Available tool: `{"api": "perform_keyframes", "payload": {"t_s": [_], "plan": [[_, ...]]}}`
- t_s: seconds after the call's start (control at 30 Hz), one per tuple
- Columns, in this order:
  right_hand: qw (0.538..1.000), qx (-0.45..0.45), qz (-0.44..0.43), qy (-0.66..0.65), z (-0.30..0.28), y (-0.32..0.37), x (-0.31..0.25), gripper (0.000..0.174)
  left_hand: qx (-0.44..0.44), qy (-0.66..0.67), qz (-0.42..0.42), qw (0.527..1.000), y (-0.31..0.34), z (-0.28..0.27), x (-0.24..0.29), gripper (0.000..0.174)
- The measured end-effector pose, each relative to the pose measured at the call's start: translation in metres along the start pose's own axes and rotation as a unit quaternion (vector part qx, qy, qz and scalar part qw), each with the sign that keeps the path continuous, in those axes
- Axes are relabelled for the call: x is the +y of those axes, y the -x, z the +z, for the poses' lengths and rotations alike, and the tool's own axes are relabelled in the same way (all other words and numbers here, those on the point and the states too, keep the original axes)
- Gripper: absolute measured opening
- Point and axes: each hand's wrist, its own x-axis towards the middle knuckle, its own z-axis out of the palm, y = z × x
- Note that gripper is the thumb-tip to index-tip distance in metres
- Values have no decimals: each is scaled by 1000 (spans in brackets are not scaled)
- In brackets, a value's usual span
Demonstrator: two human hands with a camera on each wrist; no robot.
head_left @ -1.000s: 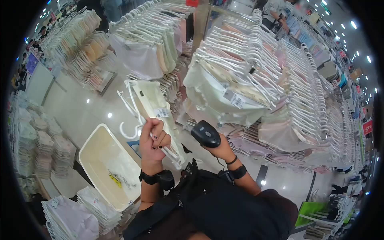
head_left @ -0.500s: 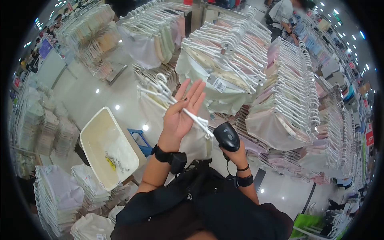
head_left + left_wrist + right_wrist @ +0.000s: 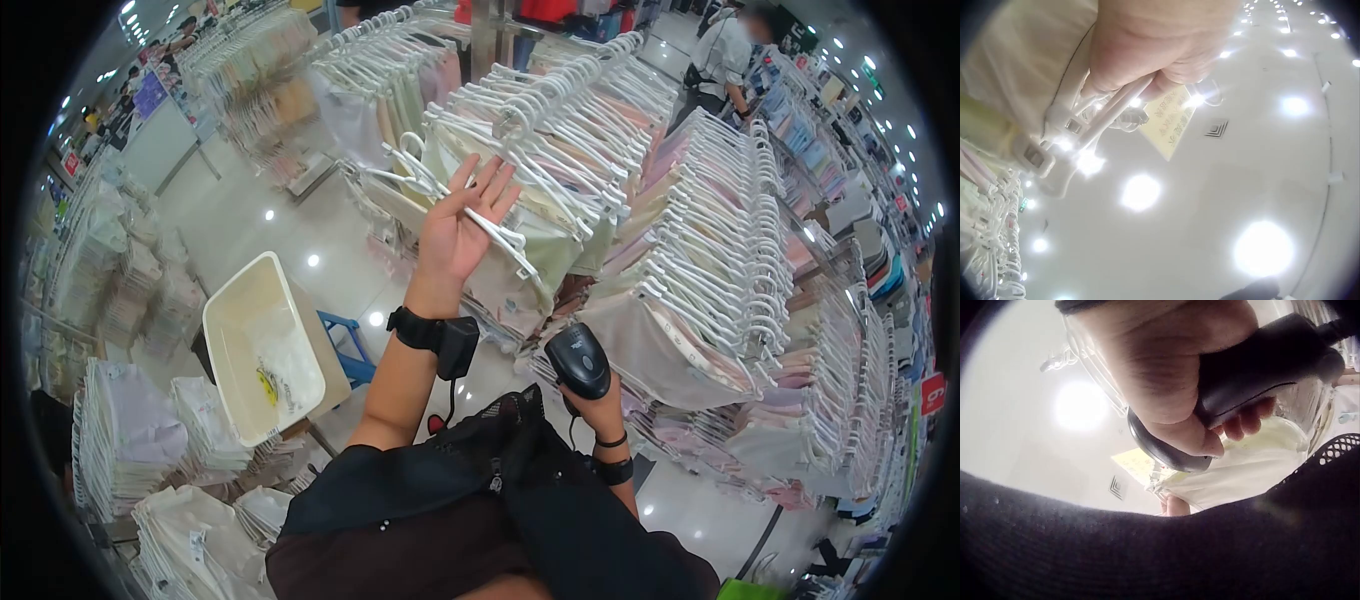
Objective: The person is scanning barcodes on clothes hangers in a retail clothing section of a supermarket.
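My left hand (image 3: 455,240) is raised palm up in the head view, fingers extended, its thumb holding a white hanger (image 3: 495,235) across the palm. In the left wrist view the clip ends of the hanger show below the thumb, with a cream cloth garment (image 3: 1022,56) beside them. Hanging rows of pale underwear (image 3: 670,345) lie just beyond this hand. Lower and to the right, my right hand (image 3: 598,405) grips a black barcode scanner (image 3: 578,362), fingers wrapped around its handle in the right wrist view.
A cream plastic tub (image 3: 325,350) stands at left beside a blue stool (image 3: 347,345), with a small yellow item (image 3: 267,385) inside. Stacked hanging garments (image 3: 125,430) fill the lower left. Another person (image 3: 725,60) stands at the far right aisle.
My left hand has turned from curled fingers to an open palm and moved forward toward the rack with the hanger. The scanner in my right hand has shifted right and lower.
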Motion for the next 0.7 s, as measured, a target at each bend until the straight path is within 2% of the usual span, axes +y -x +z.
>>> {"api": "perform_keyframes", "payload": {"t_s": [0.17, 0.27, 0.43, 0.6, 0.7], "plan": [[1000, -11, -17, 3, -8, -6, -15, 36, -8, -26, 7, 1000, 1, 4, 2, 67], [996, -23, -67, 48, -10, -19, -25, 35, -11, -49, -6, 999, 6, 3, 11, 67], [981, 24, -170, 91, 5, -45, -59, 37, -21, -54, -25, 998, 14, 2, 30, 69], [976, 26, -195, 95, 27, -72, -70, 27, -10, -44, -48, 998, 21, 2, 49, 71], [978, 32, -177, 106, 38, -82, -70, 27, -8, -29, -55, 998, 24, 2, 52, 72]]}}
